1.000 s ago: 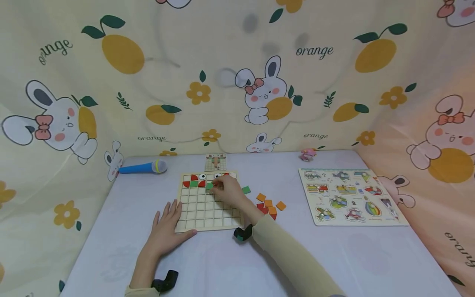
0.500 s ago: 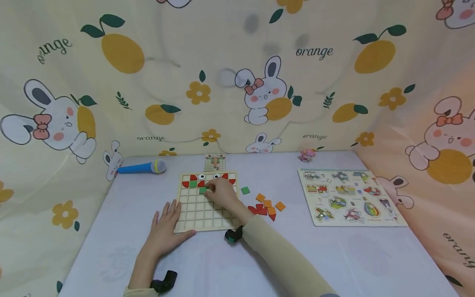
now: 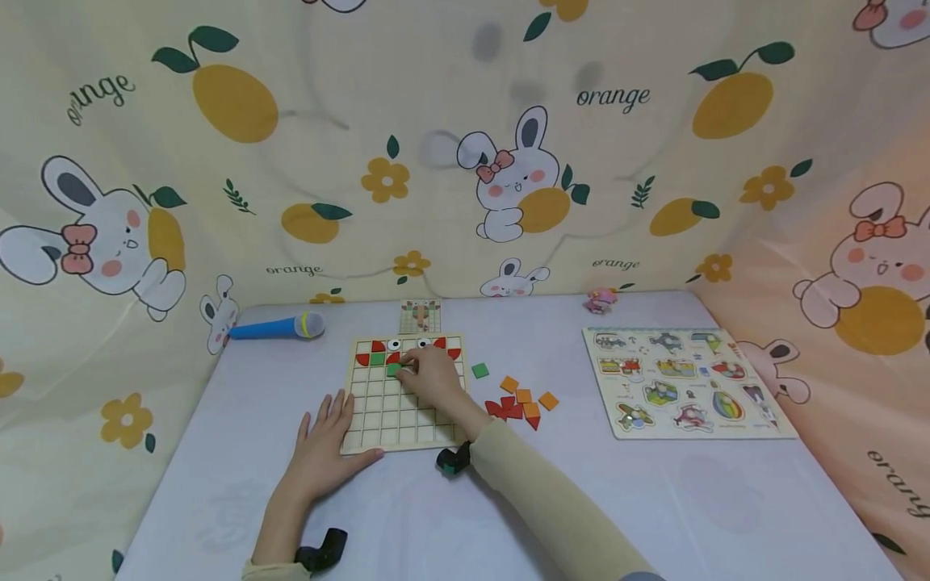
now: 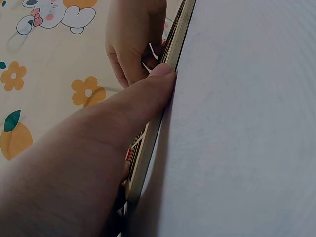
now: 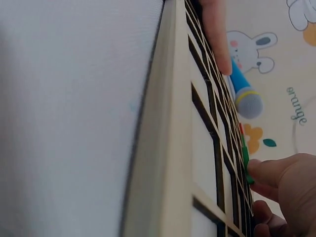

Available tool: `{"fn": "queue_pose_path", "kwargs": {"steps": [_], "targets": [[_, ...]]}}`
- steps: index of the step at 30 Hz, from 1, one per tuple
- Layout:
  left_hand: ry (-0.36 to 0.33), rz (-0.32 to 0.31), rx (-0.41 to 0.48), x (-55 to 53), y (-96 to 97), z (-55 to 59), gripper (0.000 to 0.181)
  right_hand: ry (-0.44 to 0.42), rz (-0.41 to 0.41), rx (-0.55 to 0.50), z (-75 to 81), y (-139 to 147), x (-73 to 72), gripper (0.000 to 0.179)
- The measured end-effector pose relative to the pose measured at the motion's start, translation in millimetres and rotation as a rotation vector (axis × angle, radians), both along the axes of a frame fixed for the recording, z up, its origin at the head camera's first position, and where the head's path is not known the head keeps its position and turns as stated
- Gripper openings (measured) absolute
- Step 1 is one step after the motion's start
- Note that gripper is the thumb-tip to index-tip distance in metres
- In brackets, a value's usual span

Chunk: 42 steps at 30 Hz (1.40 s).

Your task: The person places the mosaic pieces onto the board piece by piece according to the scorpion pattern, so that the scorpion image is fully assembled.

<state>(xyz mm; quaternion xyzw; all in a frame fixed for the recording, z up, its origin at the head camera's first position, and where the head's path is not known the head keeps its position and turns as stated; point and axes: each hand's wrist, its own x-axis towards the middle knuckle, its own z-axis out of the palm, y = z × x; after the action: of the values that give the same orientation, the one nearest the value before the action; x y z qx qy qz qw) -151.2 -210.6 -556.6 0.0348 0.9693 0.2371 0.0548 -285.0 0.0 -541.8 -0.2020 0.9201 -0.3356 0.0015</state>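
"Where's that green tile?"

"At the board, third column from its left edge, just below a red piece. The right hand pinches it between thumb and fingertip; I can't tell if it touches the grid."

"How would it handle?"

"Light and stiff, I'd say, not fragile, perhaps a little slippery on its flat face. I'd take it by two opposite edges, leaving the underside free. The grid could catch a tilted corner."

"And the left hand?"

"Gripping nothing: fingers spread at the board's left edge, thumb resting on its near edge. That should stop so light a board sliding."

"What about room?"

"The board lies left of the tabletop's middle, toward its far edge. A card sits just beyond, so it's tight there. Off the board's right edge lie a spare tile, orange tiles and red tiles; a low sleeve could brush them. The near edge gives the forearms more room."

"Farther out?"

"A microphone near the far left corner, a toy at the far edge, a puzzle by the right edge, all well apart from the tile."
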Motion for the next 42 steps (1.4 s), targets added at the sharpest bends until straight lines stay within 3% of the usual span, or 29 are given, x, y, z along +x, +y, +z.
{"fn": "queue_pose_path", "kwargs": {"steps": [8,15,21,25,29,32,35,42], "targets": [[-0.016,-0.011,0.020,-2.3,2.0,0.6,0.122,0.063,-0.004,0.069,0.7,-3.3,2.7,0.020],[-0.016,-0.013,0.019,-8.3,5.7,-1.3,0.123,0.027,-0.013,0.054,6.1,4.7,5.8,0.033],[0.000,-0.018,0.009,-11.7,7.2,-0.6,0.124,0.005,0.035,-0.130,19.5,61.1,31.3,0.033],[0.010,0.000,-0.001,-9.4,2.4,2.1,0.124,0.049,-0.091,-0.220,12.3,117.9,48.0,0.026],[0.020,0.027,-0.021,-2.4,-3.0,2.8,0.123,0.024,-0.246,-0.264,0.8,166.5,63.9,0.024],[0.045,0.030,-0.014,2.3,-3.5,3.0,0.122,-0.023,-0.291,-0.266,-5.6,190.0,67.5,0.026],[0.065,0.023,-0.002,4.6,-1.0,1.8,0.121,-0.052,-0.273,-0.249,-10.0,203.6,66.1,0.026],[0.060,0.018,-0.010,8.2,6.3,-4.1,0.121,0.000,-0.210,-0.133,-16.9,214.8,67.8,0.024]]}}
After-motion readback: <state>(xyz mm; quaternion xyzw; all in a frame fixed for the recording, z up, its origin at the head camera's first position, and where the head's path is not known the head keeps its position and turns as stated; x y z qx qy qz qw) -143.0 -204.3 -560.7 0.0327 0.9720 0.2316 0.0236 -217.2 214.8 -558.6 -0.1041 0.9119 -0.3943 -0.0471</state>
